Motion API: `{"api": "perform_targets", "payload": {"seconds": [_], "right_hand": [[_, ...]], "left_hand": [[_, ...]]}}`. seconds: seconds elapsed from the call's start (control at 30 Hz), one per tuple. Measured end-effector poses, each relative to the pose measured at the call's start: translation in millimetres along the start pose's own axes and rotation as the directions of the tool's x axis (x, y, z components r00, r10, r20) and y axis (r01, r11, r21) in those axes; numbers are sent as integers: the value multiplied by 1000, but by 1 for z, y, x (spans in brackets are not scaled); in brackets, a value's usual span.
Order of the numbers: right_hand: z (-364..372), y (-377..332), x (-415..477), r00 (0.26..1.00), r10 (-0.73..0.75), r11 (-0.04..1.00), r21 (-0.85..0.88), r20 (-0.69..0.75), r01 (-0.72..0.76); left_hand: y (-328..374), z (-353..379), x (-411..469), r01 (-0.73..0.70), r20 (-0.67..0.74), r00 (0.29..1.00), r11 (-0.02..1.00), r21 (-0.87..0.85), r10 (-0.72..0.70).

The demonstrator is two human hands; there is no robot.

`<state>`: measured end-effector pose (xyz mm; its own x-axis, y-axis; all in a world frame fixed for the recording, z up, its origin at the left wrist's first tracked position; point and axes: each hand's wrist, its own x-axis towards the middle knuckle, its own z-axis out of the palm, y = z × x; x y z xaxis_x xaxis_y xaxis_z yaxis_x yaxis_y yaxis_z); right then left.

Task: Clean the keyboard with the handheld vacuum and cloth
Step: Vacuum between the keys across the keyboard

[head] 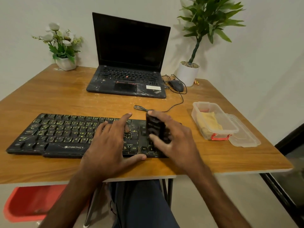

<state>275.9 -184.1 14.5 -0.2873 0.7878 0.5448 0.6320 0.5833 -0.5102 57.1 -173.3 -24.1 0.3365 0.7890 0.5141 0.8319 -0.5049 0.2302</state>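
Dusty black keyboard (62, 135) flat on wooden tabletop (57, 96), near front edge. Left grip (108, 145) released, fingers spread on keys, likely steadying board. Right grip (177, 139) grasping small black handheld vacuum (155, 127), blurred, over right-end keys. Yellow cloth (208, 120) kept in clear plastic box (236, 130) at right, within reach.

The only camera rides on my head, facing forward and tilted down over the wooden table (57, 99). It sits close: my forearms reach up from the bottom edge, and my left hand (108, 145) on the keyboard (57, 134) and my right hand (179, 140) round the handheld vacuum (155, 127) fill the middle. The laptop (130, 46) and wall lie farther off, up top. The wide lens bows the table's edges.
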Motion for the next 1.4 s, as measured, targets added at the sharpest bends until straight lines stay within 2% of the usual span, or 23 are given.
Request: {"api": "perform_targets", "payload": {"seconds": [0.1,0.17,0.23,0.27,0.37,0.47,0.6,0.67,0.73,0.77,0.9,1.1,1.17,1.23,1.4], "right_hand": [[-6,-4,-14,992,-115,993,-1,44,116],[-15,9,-11,999,-38,999,-29,-39,37],[-20,13,-13,993,67,996,71,-99,-60],[-19,9,-16,994,67,993,107,-89,-57],[-11,-7,-29,994,-97,993,64,-42,100],[-8,-12,-28,995,-87,985,146,-38,92],[-2,-8,-20,989,-136,990,32,-61,138],[-1,-1,-16,992,-32,995,92,-126,44],[1,4,-16,967,137,949,308,-214,-66],[4,4,-17,953,178,921,382,-247,-73],[14,-2,-18,932,167,914,404,-321,-24],[19,3,-8,925,185,896,443,-332,-21],[16,8,-9,924,197,898,439,-327,-36],[14,8,-12,936,157,912,410,-316,-14],[9,-2,-24,966,-123,972,167,-226,163]], "left_hand": [[0,0,0,-7,-8,1000,1000,4,7],[-1,-1,0,1,-1,1000,1000,11,-1],[1,-2,0,10,8,1000,1000,18,-11],[1,-1,0,12,3,1000,1000,24,-12],[0,-1,0,17,1,1000,999,30,-17],[0,-1,0,12,0,1000,999,36,-12],[1,-2,0,21,10,1000,1000,17,-21],[1,-3,0,37,25,999,999,32,-38],[3,-3,0,42,34,998,998,51,-43],[4,-3,1,45,40,998,998,46,-47],[12,2,7,50,21,998,998,37,-51],[27,13,14,17,3,1000,990,141,-18],[15,4,11,-4,11,1000,973,230,2],[-1,-6,3,-17,19,1000,961,275,12],[-12,-10,-7,-13,6,1000,986,167,12]]}}
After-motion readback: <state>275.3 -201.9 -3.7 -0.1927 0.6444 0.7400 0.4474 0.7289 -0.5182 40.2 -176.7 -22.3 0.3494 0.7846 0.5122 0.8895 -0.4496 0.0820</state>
